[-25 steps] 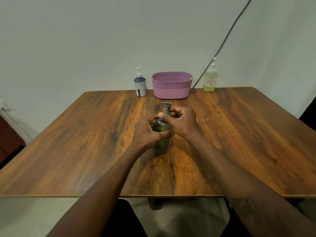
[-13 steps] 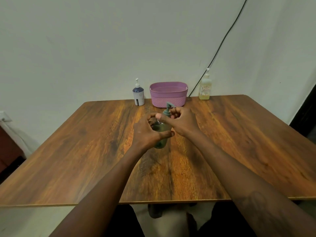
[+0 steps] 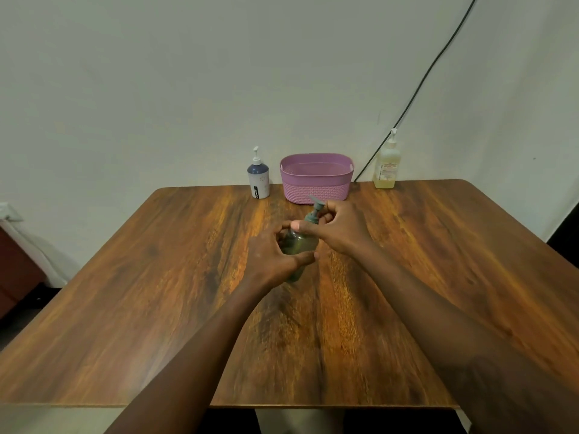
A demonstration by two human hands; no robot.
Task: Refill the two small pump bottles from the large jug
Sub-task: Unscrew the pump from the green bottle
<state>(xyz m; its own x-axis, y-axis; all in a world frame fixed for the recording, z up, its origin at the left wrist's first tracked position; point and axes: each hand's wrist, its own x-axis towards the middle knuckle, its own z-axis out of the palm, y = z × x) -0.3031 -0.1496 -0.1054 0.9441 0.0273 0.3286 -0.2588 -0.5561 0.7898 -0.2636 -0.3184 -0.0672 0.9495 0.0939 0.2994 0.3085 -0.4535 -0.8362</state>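
Observation:
A dark green pump bottle (image 3: 299,244) stands on the wooden table (image 3: 156,292) near its middle. My left hand (image 3: 271,256) grips the bottle's body from the left. My right hand (image 3: 340,227) holds the grey-green pump collar and head (image 3: 314,213) with curled fingers and thumb. A white and navy pump bottle (image 3: 259,180) stands at the table's far edge. A taller bottle of pale yellow liquid (image 3: 388,166) with a white pump stands at the far right edge. Much of the green bottle is hidden by my hands.
A purple plastic basket (image 3: 316,177) sits at the far edge between the two back bottles, just behind my hands. A black cable (image 3: 438,54) runs down the white wall behind it. A dark cabinet (image 3: 15,270) stands left of the table.
The view has tilted upward, so the table and bottles sit lower in frame. Both hands stay on the green bottle, and the pump head has turned slightly.

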